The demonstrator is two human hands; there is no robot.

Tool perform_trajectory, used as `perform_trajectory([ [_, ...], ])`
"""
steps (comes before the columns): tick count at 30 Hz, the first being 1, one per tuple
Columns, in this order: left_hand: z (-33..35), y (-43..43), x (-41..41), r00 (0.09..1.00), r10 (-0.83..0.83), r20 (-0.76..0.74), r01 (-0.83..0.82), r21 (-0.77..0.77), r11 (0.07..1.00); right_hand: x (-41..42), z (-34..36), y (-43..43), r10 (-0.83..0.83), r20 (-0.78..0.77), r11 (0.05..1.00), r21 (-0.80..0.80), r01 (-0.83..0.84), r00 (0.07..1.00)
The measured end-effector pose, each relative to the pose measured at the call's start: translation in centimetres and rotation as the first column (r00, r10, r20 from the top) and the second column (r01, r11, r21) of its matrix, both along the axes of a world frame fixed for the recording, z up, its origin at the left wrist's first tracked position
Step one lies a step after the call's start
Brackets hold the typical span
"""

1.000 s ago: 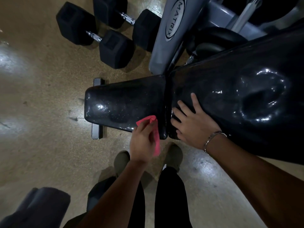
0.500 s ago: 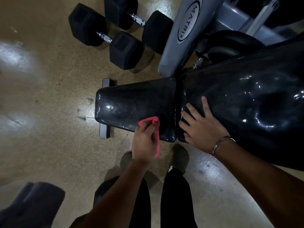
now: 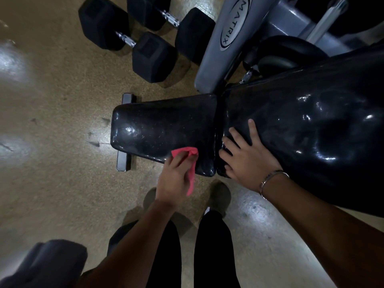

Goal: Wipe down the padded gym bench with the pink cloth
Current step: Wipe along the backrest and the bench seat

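Bench (image 3: 166, 123) edge: left hand (image 3: 173, 179) presses pink cloth (image 3: 192, 173); right hand (image 3: 247, 156) flat

The one readable text is the word "MATRIX", in dark capital letters inside a pale oval badge ringed with a dark line (image 3: 233, 23). The badge sits on the slanted grey metal frame beam (image 3: 218, 59) at about 12 o'clock in the head view, just past the far edge of the glossy black padded bench. The letters run lengthwise down the beam, so the word reads from the far end toward the near end, tilted slightly to the left. The black rubber hexagonal dumbbells (image 3: 128, 41) at about 11 o'clock have recessed panels on their end faces, but any numbers there are too dark to read.
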State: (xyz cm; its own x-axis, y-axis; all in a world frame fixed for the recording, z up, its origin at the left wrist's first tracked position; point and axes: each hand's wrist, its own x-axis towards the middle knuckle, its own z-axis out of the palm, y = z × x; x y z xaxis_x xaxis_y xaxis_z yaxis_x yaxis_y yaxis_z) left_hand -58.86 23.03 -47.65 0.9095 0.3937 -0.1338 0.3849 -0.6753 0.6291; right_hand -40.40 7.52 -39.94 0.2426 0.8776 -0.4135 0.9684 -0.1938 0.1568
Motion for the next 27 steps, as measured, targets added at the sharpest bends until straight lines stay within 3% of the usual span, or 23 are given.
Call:
perform_trajectory([
  [5, -0.4, 3.0, 0.8, 0.968, 0.249, -0.037, -0.249, 0.024, 0.968, -0.1, 0.1, 0.0, 0.001, 0.010, 1.000, -0.015, -0.001, 1.000],
  [10, -0.1, 3.1, -0.9, 0.999, -0.052, 0.005, 0.052, 0.038, 0.998, 0.0, 0.3, 0.2, -0.002, 0.005, 0.999, -0.032, 0.002, 1.000],
  [15, 0.2, 4.5, -0.3, 0.984, 0.176, -0.007, -0.175, 0.052, 0.983, -0.1, 0.1, 0.1, 0.003, 0.008, 1.000, -0.025, -0.003, 1.000],
  [20, -0.2, 4.5, -1.8, 0.999, 0.037, 0.008, -0.038, 0.063, 0.997, -0.1, 0.1, 0.1, -0.002, 0.006, 1.000, -0.030, 0.003, 1.000],
  [25, -0.6, 7.2, -0.8, 0.964, 0.263, -0.029, -0.263, -0.002, 0.965, -0.1, 0.0, 0.2, -0.002, 0.013, 1.000, -0.021, 0.002, 1.000],
  [27, -0.3, 6.3, 0.1, 0.971, 0.235, -0.043, -0.236, -0.014, 0.972, -0.1, 0.1, 0.2, -0.004, 0.010, 1.000, -0.024, 0.005, 1.000],
])
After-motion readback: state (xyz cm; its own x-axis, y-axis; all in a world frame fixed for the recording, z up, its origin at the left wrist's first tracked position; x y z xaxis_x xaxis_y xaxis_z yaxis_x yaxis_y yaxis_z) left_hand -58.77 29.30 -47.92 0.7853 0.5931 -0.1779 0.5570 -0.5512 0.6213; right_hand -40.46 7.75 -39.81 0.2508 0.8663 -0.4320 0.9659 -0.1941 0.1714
